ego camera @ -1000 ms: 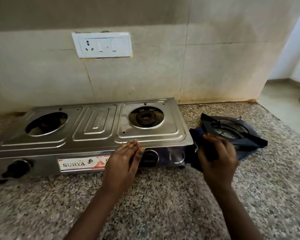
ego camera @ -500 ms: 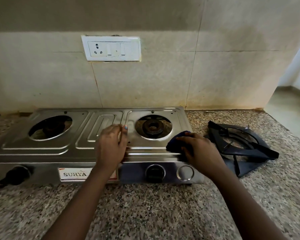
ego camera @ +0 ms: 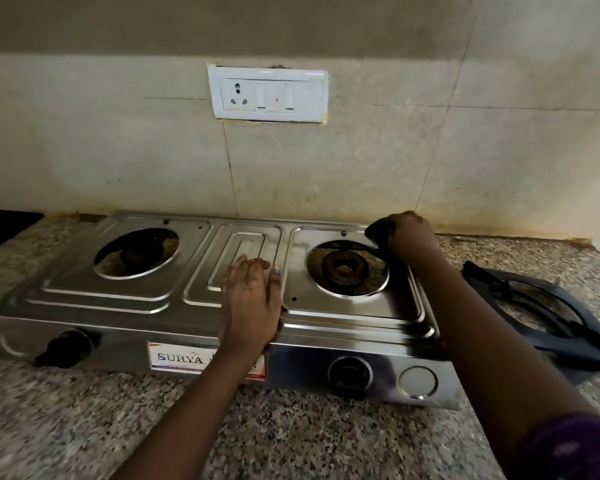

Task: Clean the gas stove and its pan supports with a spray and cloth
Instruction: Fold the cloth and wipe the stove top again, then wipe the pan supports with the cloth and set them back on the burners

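One stove (ego camera: 174,299) with two burners – left (ego camera: 137,252), right (ego camera: 343,268) – and two knobs, left (ego camera: 65,348) and right (ego camera: 350,375). One cloth (ego camera: 376,233). Two hands – left (ego camera: 253,299), right (ego camera: 411,233). One pan support (ego camera: 548,317) in view. One socket plate (ego camera: 267,93) with two switches.

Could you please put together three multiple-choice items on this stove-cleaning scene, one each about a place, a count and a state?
1. Where is the cloth?
A. back right corner of the stove
B. on the counter
C. over the left burner

2. How many control knobs show on the stove's front?
A. one
B. two
C. four

3. How is the left hand?
A. gripping a knob
B. lifted clear
C. flat on the stove top

Answers: 1 A, the right hand holds it there; 2 B, one under each burner; 3 C, fingers lie straight on the centre panel.
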